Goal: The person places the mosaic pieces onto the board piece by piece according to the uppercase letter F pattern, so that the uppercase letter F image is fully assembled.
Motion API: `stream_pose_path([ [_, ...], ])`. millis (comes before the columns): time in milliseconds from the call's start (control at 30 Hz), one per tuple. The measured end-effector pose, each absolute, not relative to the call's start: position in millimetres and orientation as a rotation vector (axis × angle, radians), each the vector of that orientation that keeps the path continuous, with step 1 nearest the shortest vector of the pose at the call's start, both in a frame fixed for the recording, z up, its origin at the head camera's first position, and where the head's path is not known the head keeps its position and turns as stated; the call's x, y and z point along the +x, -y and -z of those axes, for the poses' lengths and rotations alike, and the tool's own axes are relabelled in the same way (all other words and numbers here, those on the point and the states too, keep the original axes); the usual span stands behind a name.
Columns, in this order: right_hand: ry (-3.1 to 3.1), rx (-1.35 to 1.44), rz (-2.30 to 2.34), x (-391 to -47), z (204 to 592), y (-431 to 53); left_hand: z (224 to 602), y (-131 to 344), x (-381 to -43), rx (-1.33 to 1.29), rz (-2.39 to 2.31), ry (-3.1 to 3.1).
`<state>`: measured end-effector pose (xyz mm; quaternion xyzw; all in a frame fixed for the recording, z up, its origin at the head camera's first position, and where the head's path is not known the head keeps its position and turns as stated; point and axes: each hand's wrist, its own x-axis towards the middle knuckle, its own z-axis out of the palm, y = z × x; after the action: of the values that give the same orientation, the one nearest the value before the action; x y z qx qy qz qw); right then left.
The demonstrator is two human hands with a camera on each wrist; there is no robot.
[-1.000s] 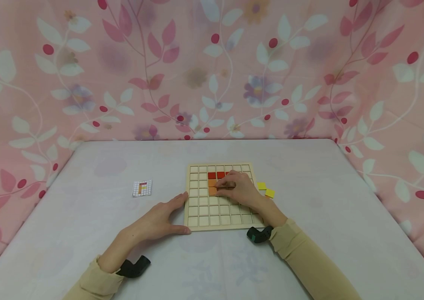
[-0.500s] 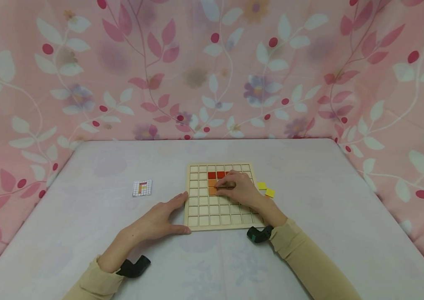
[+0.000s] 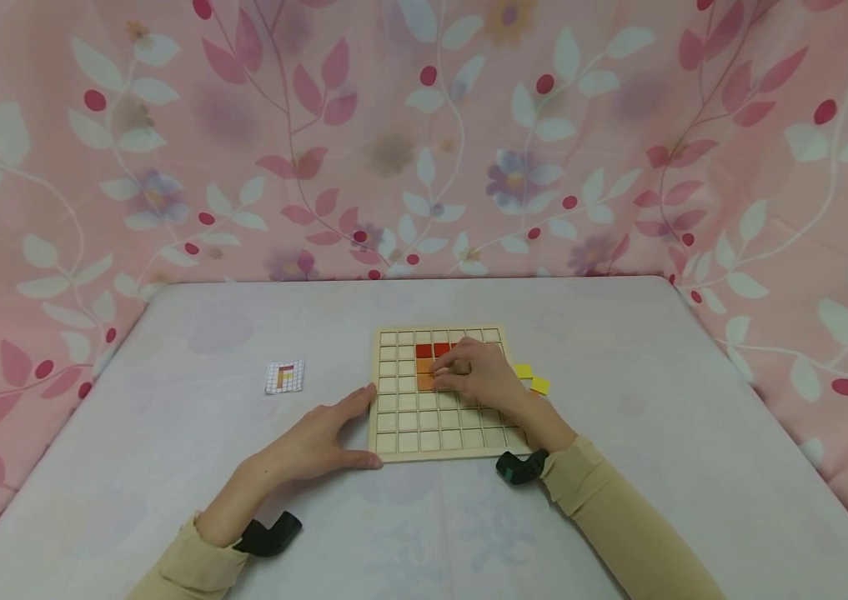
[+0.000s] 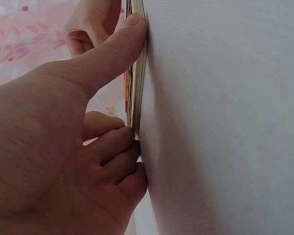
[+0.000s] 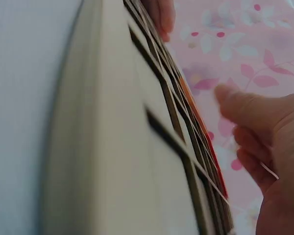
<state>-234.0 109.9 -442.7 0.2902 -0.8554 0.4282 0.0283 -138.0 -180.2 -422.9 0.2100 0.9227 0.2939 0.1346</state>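
our left hand (image 3: pixel 318 437) braces the near left corner of the wooden grid board (image 3: pixel 408 421), thumb and fingers spread apart along its edges. our right hand (image 3: pixel 482 375) is over the board, its finger and thumb a little apart at the orange tiles (image 3: pixel 424 382); we cannot tell whether a tile sits between the tips. we judge that we are at the placing step, seating tiles in the grid's cells. the orange ones run downward below the leftmost of the red tiles (image 3: pixel 424 351), which lie in a row partly covered by that hand. to our eye, the next move calls for a light touch that leaves the neighbours seated, then a lift and a turn to the right for the yellow tiles (image 3: pixel 524 372), just beside the board, with a bit of orange showing under one. the hand itself is the main obstacle, hiding cells beneath it. left of the board, a small pattern card (image 3: pixel 284 377) lies flat on the desk (image 3: pixel 393 533), well apart, and a floral curtain (image 3: pixel 228 150) hangs behind.
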Motion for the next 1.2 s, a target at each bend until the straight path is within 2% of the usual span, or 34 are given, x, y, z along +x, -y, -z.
stream_pose_path([
  [267,2.651,0.743,-1.487,-232.7,421.2,-144.7,422.7,181.7,-137.4,0.596,-0.854,-2.679],
  [667,2.803,0.563,-1.396,-223.1,428.2,-212.2,424.1,182.1,-138.6,0.593,-0.843,-2.684],
  [967,2.807,0.639,-1.405,-195.4,410.4,-233.2,423.1,181.2,-137.9,0.590,-0.836,-2.684],
  [1200,2.815,0.672,-1.406,-189.2,417.7,-246.5,423.7,181.3,-138.4,0.604,-0.832,-2.689],
])
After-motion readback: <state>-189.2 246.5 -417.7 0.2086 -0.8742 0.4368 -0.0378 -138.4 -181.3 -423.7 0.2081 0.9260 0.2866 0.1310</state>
